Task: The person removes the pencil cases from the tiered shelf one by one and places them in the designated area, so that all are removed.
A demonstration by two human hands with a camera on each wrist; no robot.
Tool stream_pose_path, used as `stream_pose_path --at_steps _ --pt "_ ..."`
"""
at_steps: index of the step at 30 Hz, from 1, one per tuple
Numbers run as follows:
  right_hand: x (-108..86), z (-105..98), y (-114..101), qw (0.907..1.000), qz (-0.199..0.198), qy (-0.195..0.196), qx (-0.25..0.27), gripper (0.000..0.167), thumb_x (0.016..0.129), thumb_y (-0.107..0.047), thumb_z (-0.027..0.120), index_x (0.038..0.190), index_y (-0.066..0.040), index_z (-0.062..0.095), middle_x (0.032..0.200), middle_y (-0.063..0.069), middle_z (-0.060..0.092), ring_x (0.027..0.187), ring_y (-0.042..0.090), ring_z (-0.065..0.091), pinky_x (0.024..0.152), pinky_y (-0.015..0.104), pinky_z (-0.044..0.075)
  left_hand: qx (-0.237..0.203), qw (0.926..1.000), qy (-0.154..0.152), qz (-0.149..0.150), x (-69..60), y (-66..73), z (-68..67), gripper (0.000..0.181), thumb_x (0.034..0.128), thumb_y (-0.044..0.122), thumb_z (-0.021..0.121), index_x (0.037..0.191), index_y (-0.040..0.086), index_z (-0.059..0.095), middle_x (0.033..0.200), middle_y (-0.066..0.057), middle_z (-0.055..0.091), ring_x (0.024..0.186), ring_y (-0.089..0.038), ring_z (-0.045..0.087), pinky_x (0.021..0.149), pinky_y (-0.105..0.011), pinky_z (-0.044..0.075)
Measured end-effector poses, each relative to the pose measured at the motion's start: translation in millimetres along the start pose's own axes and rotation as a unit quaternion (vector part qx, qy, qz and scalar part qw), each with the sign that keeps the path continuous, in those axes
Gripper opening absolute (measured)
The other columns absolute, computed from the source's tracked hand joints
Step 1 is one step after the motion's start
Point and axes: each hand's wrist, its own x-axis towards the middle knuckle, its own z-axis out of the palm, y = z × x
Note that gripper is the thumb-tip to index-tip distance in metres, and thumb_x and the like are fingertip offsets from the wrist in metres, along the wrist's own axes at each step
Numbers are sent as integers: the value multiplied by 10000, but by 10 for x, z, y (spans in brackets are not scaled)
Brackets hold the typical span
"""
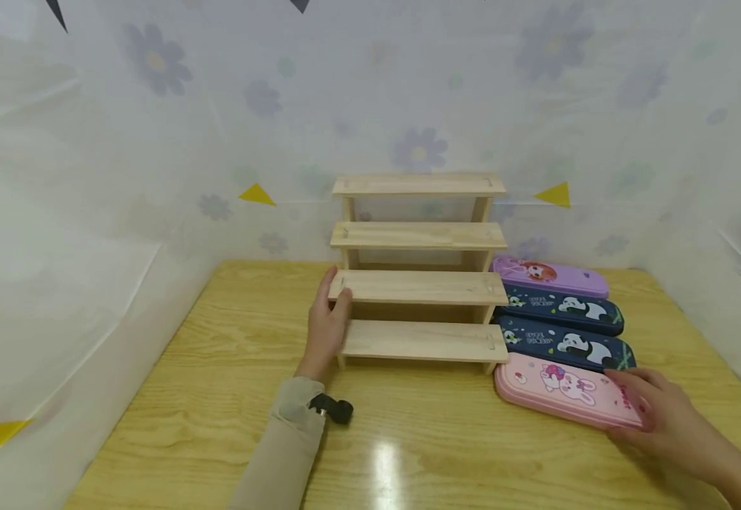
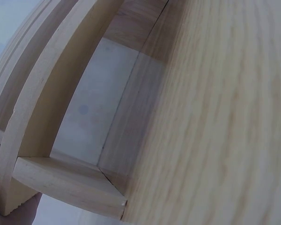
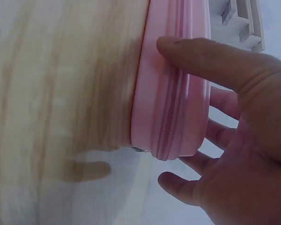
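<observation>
A light wooden stepped shelf point(image 1: 418, 285) with several tiers stands on the table. My left hand point(image 1: 329, 322) grips the left end of its second board from the bottom, thumb on top; in the left wrist view only a bit of that hand point(image 2: 18, 211) shows at the board's end. To the shelf's right lies a pink pencil case point(image 1: 568, 389) with a rabbit print. My right hand point(image 1: 670, 421) holds its right end. In the right wrist view the thumb point(image 3: 201, 56) lies against the zipped side of the pink case point(image 3: 154, 108), with the fingers partly hidden behind it.
Behind the pink case lie two dark blue panda pencil cases point(image 1: 574, 347) and a purple one point(image 1: 558, 278), in a row beside the shelf. The wood-grain table point(image 1: 217, 397) is bordered by flowered white sheeting point(image 1: 358, 92) with yellow triangles.
</observation>
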Motion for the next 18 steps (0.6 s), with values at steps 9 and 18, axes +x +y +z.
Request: stream_pose_path --at_steps 9,18 --pt "42 -67 -84 9943 -274 818 626 790 852 -270 789 1481 -13 386 1378 367 374 1197 616 322 898 821 217 49 10000 58 -47 24 -13 6 514 1016 460 488 1499 463 313 657 -98 520 594 -218 494 559 -369 462" --pt "303 -102 -308 9864 -573 1392 659 609 913 -218 728 1430 -19 476 1406 288 429 1225 547 401 862 427 535 -493 9985 -195 -160 32 28 -87 511 1021 431 501 1498 452 320 533 -11 428 405 -143 334 386 -294 334"
